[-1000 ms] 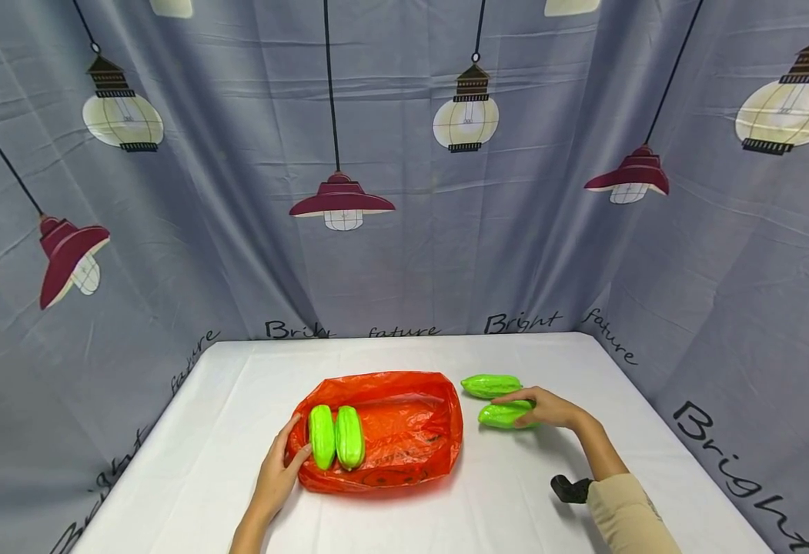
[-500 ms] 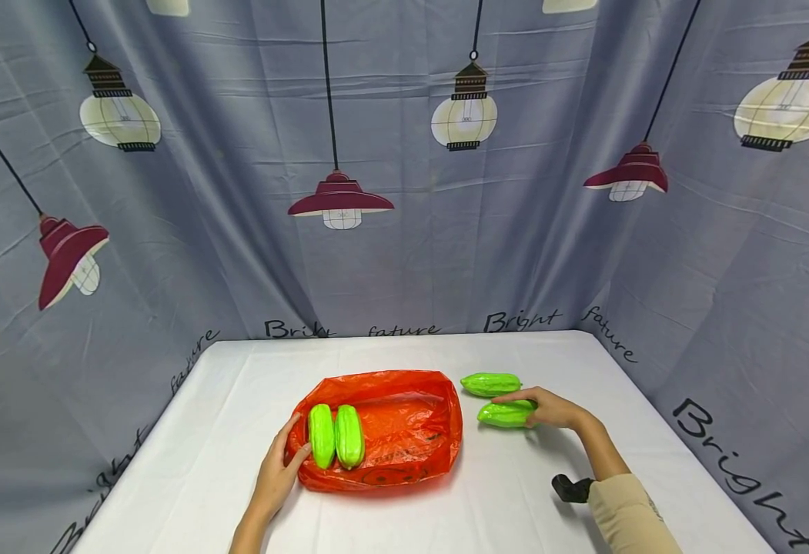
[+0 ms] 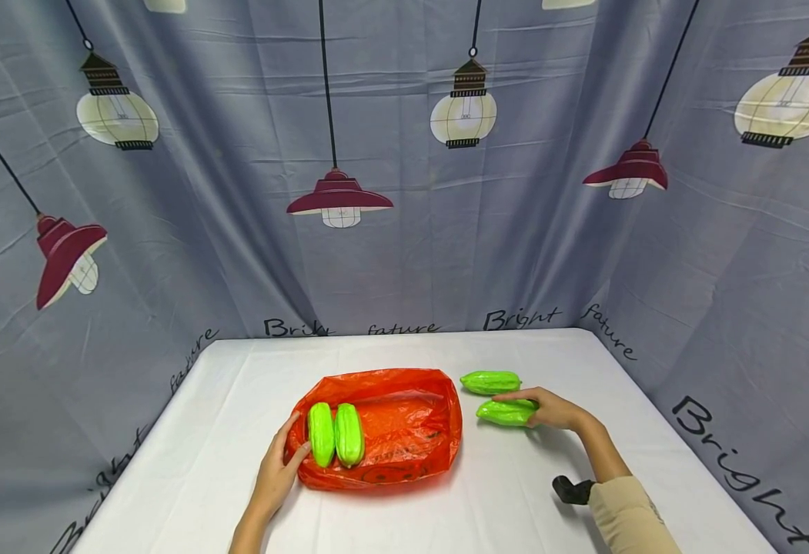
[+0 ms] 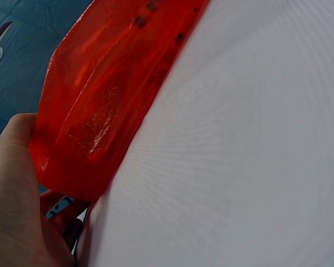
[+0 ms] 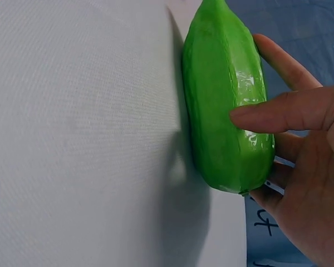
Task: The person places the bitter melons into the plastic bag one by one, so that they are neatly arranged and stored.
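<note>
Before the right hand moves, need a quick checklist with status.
1. Right hand grips the near green vegetable: ok.
2. Left hand holds the red bag at its left end: ok.
3. Bag mouth open: ok.
4. Bare space in bag, right of the two vegetables inside: ok.
5. Near green vegetable lifted off the white table: cannot tell.
6. Right hand clear of the far vegetable: cannot tell, too close.

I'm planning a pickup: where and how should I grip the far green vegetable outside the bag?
Probably around the middle, from above: the far green vegetable lies lengthwise left to right, so a thumb and fingers can span its narrower width. The near green vegetable and right hand crowd its near side.
</note>
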A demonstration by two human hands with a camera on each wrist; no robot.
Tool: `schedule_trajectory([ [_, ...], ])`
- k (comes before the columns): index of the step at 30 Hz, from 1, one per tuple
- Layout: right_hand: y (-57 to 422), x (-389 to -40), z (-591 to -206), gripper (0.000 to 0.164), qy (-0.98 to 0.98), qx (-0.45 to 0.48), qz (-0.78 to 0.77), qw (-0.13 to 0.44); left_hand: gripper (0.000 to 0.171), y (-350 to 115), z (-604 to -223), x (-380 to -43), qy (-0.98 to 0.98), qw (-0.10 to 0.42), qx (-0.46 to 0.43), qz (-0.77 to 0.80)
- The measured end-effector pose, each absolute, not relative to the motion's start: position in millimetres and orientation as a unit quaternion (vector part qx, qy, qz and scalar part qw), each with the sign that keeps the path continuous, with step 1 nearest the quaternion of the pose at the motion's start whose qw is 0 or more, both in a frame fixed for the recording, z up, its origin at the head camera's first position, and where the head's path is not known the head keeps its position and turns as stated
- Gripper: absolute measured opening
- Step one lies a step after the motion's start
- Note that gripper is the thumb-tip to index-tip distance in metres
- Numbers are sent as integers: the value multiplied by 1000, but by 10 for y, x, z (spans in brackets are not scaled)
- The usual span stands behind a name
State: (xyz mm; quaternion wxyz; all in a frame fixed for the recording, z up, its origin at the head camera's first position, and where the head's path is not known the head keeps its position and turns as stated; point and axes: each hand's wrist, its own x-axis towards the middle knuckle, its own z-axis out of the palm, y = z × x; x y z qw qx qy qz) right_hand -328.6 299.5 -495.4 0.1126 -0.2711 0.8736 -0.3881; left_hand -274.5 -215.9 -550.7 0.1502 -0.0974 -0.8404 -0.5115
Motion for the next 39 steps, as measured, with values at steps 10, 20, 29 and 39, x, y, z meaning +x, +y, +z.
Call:
schedule_trajectory([
  [10, 3007, -3260, -4976, 71, 875, -259, -395, 104, 59, -2159, -5500, -2746, -840, 145, -95, -515],
  [20, 3017, -3184, -4962, 64, 894, -239, -376, 58, 58, -2162, -5518, -2752, -840, 149, -100, -511],
  [29, 3012, -3113, -4977, 61, 878, -254, -405, 33, 58, -2175, -5516, -2756, -843, 143, -96, -509],
  [39, 2727, -2862, -4640, 61, 866, -230, -445, -14, 58, -2170, -5509, -2749, -843, 141, -95, -510],
])
